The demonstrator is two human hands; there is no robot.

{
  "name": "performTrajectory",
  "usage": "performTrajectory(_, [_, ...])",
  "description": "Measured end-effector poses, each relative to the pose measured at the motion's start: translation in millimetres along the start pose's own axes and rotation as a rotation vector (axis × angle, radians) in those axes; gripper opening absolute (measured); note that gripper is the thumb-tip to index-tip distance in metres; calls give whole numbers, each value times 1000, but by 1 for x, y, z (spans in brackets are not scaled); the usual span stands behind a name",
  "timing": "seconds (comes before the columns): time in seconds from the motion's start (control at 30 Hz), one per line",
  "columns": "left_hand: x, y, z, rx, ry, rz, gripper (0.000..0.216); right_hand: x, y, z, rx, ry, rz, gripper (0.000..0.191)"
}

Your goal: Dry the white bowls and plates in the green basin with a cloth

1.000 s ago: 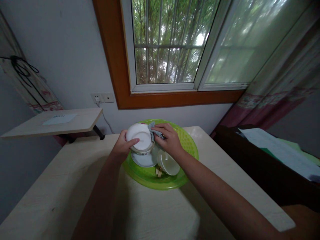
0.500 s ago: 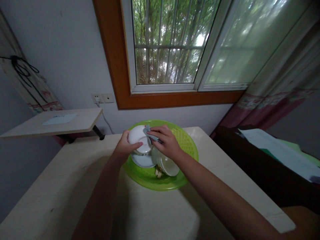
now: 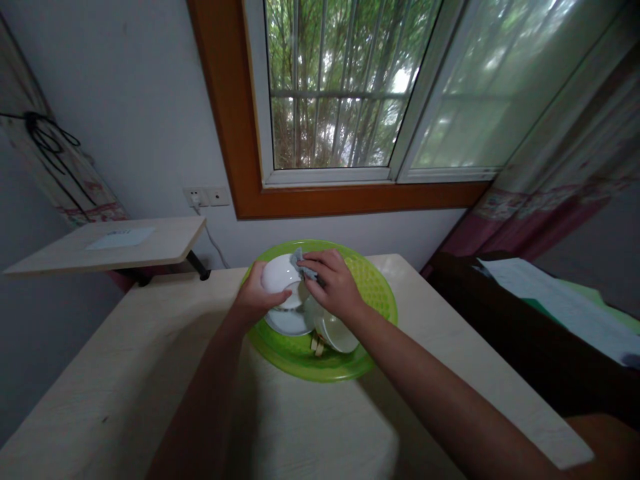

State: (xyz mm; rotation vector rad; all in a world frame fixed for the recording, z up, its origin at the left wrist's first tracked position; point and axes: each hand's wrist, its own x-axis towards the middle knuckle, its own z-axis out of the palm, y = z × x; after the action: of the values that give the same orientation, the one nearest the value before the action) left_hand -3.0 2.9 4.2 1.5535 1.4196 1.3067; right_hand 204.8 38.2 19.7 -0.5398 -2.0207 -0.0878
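My left hand (image 3: 254,297) is closed around a white bowl (image 3: 279,275), its thumb lying across the bowl's outside near the foot. In my right hand (image 3: 334,283) a grey-blue cloth (image 3: 303,264) is pinched and pressed against the bowl's right side. Both hands are above a round green basket (image 3: 320,375). Inside it, below the held bowl, lies a white plate (image 3: 289,324). A second white bowl (image 3: 341,333) rests tilted under my right wrist. Next to that bowl are small pale wooden pieces (image 3: 317,345), partly hidden.
The basket stands on a pale wooden table (image 3: 310,433). A raised wooden shelf (image 3: 165,241) with a paper on it occupies the back left. Behind are a wall socket with a cable and a barred window (image 3: 340,100). Papers (image 3: 550,300) lie on a dark surface at right.
The held bowl has turned a little in my left hand, and that hand has shifted slightly right. The cloth has moved slightly over the bowl's side.
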Motion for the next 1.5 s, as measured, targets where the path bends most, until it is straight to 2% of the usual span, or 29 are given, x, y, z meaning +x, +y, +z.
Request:
performTrajectory(0.1, [-1, -1, 0, 25, 6, 12, 59, -1, 0, -1, 1, -25, -26, 37])
performTrajectory(0.27, [-2, -2, 1, 107, 59, 62, 52, 0, -13, -1, 46, -208, -209, 37])
performTrajectory(0.33, [-1, 0, 2, 76, 61, 48, 53, 0, -13, 0, 50, -178, -194, 36])
performTrajectory(0.47, [-1, 3, 1, 4, 56, 23, 59, -1, 1, 1, 4, -18, 9, 34])
performTrajectory(0.57, [-2, 5, 0, 11, 36, 16, 59, -1, 8, 0, -4, 30, 84, 31])
performTrajectory(0.83, [-6, 9, 2, 54, 8, 66, 50, 1, -10, -1, 139, -115, -126, 41])
performTrajectory(0.93, [-6, 9, 2, 76, -8, 68, 52, 2, -8, 0, 134, -96, -44, 37])
performTrajectory(1.1, [-5, 7, -1, 121, -45, 60, 58, 1, 11, 3, 139, 11, 254, 27])
performTrajectory(1.2, [-6, 10, -2, 140, -63, 56, 57, 0, 15, 3, 136, 28, 331, 25])
performTrajectory(1.33, [-9, 16, 0, 168, -86, 60, 58, -1, 8, 0, 103, 28, 198, 26])
performTrajectory(1.5, [-10, 16, 1, 112, -117, 72, 56, 2, -7, -3, 112, -84, -53, 36])
